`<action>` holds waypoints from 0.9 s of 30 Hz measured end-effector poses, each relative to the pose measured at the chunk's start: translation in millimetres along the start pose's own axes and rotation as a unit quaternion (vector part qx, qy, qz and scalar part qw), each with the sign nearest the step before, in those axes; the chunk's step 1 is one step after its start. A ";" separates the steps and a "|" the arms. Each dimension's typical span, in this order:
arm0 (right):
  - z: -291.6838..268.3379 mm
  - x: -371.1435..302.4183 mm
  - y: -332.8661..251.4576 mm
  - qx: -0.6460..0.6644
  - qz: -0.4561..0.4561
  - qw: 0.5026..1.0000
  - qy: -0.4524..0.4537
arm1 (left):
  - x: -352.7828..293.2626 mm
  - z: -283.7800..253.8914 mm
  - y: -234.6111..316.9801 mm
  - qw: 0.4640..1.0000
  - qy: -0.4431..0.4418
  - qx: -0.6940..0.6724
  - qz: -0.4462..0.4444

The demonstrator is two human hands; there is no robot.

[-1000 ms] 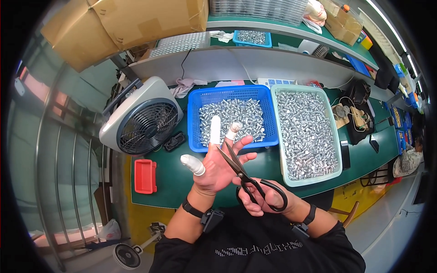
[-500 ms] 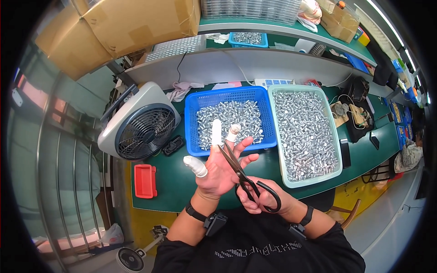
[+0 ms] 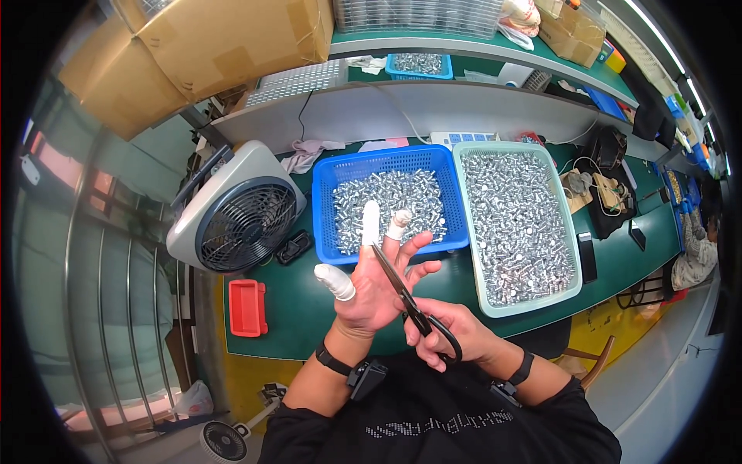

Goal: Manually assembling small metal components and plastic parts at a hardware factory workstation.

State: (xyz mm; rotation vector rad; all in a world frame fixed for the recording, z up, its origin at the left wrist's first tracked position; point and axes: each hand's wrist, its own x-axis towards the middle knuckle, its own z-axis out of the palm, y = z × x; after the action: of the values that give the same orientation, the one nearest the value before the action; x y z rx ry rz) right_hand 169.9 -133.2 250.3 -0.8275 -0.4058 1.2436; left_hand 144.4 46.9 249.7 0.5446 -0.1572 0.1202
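Note:
My left hand point(image 3: 376, 290) is held palm up with its fingers spread. White wrappings point(image 3: 371, 224) cover its thumb, index and middle finger; the other two fingers are bare. Black-handled scissors point(image 3: 417, 315) are gripped by my right hand point(image 3: 452, 332), fingers in the handle loops. Their blades look closed and lie across my left palm, tips by the lower edge of the index finger's wrapping. Whether the tips touch it, I cannot tell. Behind my left fingers sits a blue basket point(image 3: 457, 203) of small silver metal parts point(image 3: 402, 193).
Right of it stands a pale green basket point(image 3: 570, 232) full of similar parts. A grey box fan point(image 3: 247, 209) and a red bin point(image 3: 247, 308) are on the left. A phone point(image 3: 637, 236) lies farther right. Cardboard boxes point(image 3: 232, 46) rest on the shelf above.
The scissor handles have come together and the blades have closed. The tips remain near the index finger's wrapping. My left hand has hardly moved.

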 end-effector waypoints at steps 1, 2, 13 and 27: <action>-0.2 -0.3 0.1 -0.004 -0.001 1.000 0.001 | -0.3 0.3 -0.6 1.000 0.000 -0.001 0.000; -0.2 -0.4 0.2 -0.008 -0.003 1.000 0.001 | -0.5 0.3 -0.8 1.000 0.000 -0.002 0.001; 2.8 -1.3 -0.1 -0.034 -0.017 0.999 0.021 | -1.3 -4.3 -5.3 1.000 -0.019 -0.013 0.008; -0.3 -1.4 4.0 -0.044 -0.013 0.998 0.037 | -1.4 -4.9 -7.1 1.000 -0.020 -0.017 0.001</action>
State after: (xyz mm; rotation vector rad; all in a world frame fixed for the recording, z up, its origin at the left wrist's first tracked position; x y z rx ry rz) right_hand 167.0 -134.3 247.3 -0.9383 -0.4136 1.1746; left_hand 144.6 43.4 241.7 0.5121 -0.1976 0.1087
